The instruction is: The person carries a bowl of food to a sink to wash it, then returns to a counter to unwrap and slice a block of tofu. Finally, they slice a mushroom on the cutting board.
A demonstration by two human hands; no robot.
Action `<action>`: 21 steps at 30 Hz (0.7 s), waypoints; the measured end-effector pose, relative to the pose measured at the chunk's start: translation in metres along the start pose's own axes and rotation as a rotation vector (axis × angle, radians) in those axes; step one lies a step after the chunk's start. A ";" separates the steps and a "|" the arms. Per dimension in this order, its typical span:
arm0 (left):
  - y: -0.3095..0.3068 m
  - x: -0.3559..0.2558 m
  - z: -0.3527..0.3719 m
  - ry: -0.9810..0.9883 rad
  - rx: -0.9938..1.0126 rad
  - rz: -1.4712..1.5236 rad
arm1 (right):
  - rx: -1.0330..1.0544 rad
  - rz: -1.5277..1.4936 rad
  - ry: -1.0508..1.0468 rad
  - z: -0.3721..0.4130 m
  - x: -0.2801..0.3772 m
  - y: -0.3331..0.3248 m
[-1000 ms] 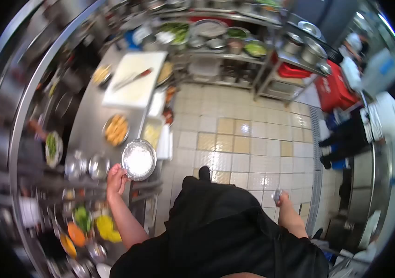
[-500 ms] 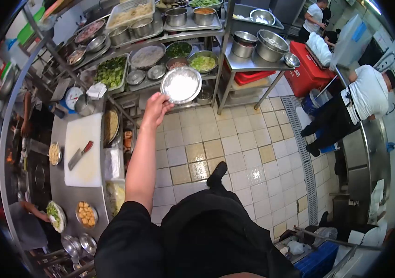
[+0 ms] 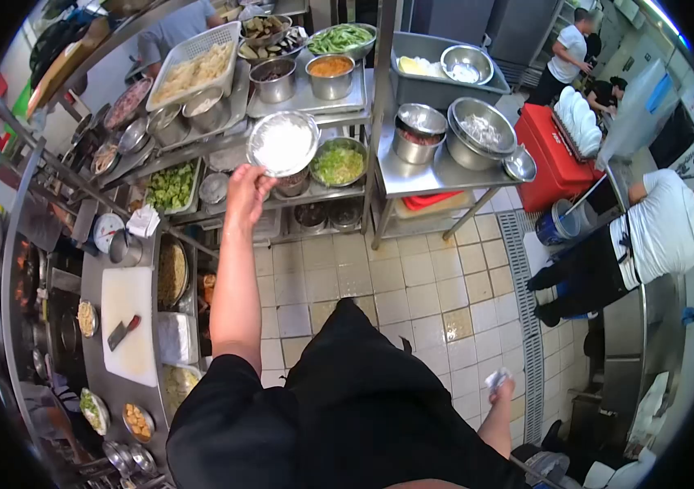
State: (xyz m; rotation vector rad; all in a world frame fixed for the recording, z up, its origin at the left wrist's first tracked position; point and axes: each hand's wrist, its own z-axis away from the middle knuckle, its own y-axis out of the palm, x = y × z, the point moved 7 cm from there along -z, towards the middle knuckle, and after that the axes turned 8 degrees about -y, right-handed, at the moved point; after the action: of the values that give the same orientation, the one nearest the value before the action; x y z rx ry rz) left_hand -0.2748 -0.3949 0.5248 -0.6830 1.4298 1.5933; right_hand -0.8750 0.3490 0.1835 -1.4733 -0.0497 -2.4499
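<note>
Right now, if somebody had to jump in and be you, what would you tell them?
Left hand: grip shut on the rim of the round shiny metal bowl of white food, held up in front of the steel shelf rack.
Right hand: down at the side, shut on a small white crumpled scrap; I cannot tell what it is.
Nearby: a metal bowl of shredded green vegetable sits on the shelf just right of the held bowl.
Done: the bowl is lifted, and it is full.
Left: it rests on no shelf yet.
</note>
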 end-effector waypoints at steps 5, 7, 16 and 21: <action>-0.002 -0.078 -0.082 0.168 -0.221 -0.029 | 0.040 -0.031 -0.143 -0.012 0.114 0.093; -0.045 -0.104 -0.121 0.245 -0.335 -0.108 | -0.018 -0.071 -0.029 -0.010 0.091 0.099; -0.230 -0.211 -0.237 0.023 -0.490 -0.280 | -0.015 -0.063 0.487 0.107 -0.069 0.035; -0.169 -0.199 -0.183 0.142 -0.731 -0.365 | 0.073 -0.095 0.468 0.085 -0.077 0.028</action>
State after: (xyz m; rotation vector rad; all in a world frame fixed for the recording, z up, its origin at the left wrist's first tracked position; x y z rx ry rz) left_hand -0.0599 -0.6250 0.5743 -1.4104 0.7159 1.7765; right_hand -0.7610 0.3539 0.1540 -0.8559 -0.1140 -2.7714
